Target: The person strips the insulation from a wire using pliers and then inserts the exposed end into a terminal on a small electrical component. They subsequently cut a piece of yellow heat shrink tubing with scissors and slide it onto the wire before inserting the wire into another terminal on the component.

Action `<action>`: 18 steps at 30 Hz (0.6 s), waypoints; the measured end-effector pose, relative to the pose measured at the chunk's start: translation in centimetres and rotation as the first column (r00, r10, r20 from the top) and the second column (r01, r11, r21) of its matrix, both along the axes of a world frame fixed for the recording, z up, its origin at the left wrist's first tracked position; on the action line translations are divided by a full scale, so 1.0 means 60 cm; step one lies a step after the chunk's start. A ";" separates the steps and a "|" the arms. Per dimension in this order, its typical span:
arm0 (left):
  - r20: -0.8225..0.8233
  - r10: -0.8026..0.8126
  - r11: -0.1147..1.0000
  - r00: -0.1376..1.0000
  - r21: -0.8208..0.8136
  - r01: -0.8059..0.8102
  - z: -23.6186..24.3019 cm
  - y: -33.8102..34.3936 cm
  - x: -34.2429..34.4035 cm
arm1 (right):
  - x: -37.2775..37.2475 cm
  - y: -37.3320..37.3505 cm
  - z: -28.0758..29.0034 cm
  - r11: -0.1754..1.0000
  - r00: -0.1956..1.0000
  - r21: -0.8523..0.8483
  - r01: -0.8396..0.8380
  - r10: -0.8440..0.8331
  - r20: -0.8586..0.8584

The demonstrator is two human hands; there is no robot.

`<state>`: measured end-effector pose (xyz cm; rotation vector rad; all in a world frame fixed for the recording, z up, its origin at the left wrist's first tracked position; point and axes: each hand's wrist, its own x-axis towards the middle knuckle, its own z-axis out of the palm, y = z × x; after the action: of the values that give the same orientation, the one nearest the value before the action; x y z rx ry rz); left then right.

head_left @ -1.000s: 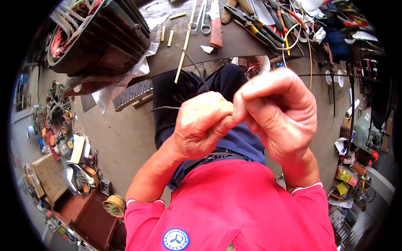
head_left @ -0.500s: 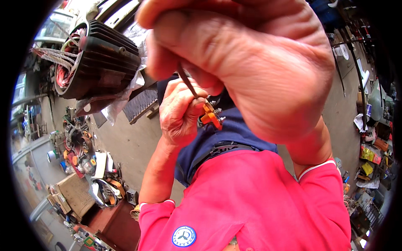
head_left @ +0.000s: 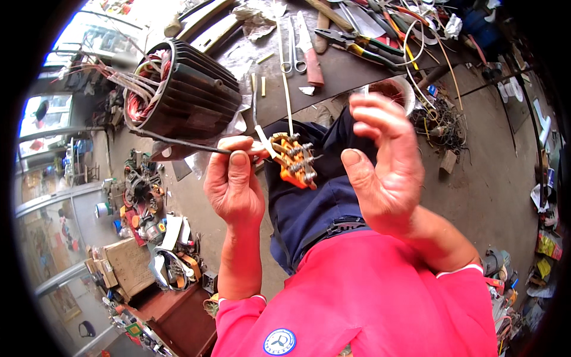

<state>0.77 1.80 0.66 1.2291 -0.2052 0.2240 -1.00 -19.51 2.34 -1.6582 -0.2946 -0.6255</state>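
Observation:
My left hand (head_left: 237, 187) is closed, thumb and forefinger pinching a dark wire (head_left: 187, 144) that stretches left toward the motor. Just right of those fingertips is an orange terminal block (head_left: 295, 172) with several metal studs, above my lap. Pale leads run to the block from the bench side; whether my fingertips also touch it I cannot tell. My right hand (head_left: 389, 169) is raised to the right of the block, fingers apart and slightly blurred, holding nothing. The finned motor housing (head_left: 196, 95) lies on its side, bundled red and white wires (head_left: 148, 89) coming out of its open end.
On the dark bench (head_left: 264, 107) lie scissors (head_left: 292, 50), a red-handled knife (head_left: 312, 62), pliers (head_left: 360, 44) and loose wires. A round tub (head_left: 404, 89) stands by the bench's edge, a wire tangle (head_left: 445, 128) beyond it. Parts and a wooden box (head_left: 128, 268) crowd the left.
My right hand has moved down and right, away from close before the camera, and has opened. The left hand still pinches the dark wire. More of the bench shows now.

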 end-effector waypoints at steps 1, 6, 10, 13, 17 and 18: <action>0.011 -0.005 1.000 1.000 -0.026 0.005 -0.002 0.004 -0.005 | -0.023 0.010 -0.024 0.993 0.962 0.120 -0.012 0.044 -0.269; 0.026 -0.041 0.995 0.999 -0.086 0.044 0.006 -0.018 -0.021 | -0.040 0.040 -0.049 0.340 0.386 0.940 -0.006 0.868 -0.312; 0.037 -0.083 0.991 0.996 -0.100 0.086 0.007 -0.021 -0.021 | -0.030 0.054 -0.039 0.464 0.508 0.859 -0.217 0.805 -0.306; 0.028 -0.087 0.994 0.996 -0.062 0.089 0.009 -0.017 -0.025 | -0.025 0.043 -0.024 0.431 0.509 0.891 -0.139 0.803 -0.309; -0.150 0.006 0.998 0.989 0.064 0.004 0.012 -0.020 -0.031 | -0.023 0.015 -0.009 0.515 0.530 0.842 -0.161 0.764 -0.366; -0.084 0.100 0.945 0.991 0.319 -0.068 -0.003 -0.008 -0.033 | -0.022 0.010 -0.005 0.558 0.544 0.811 -0.174 0.741 -0.393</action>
<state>-1.24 1.35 0.50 1.5659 -0.1043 0.2087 -2.31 -18.93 2.02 -0.8509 0.0606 0.3939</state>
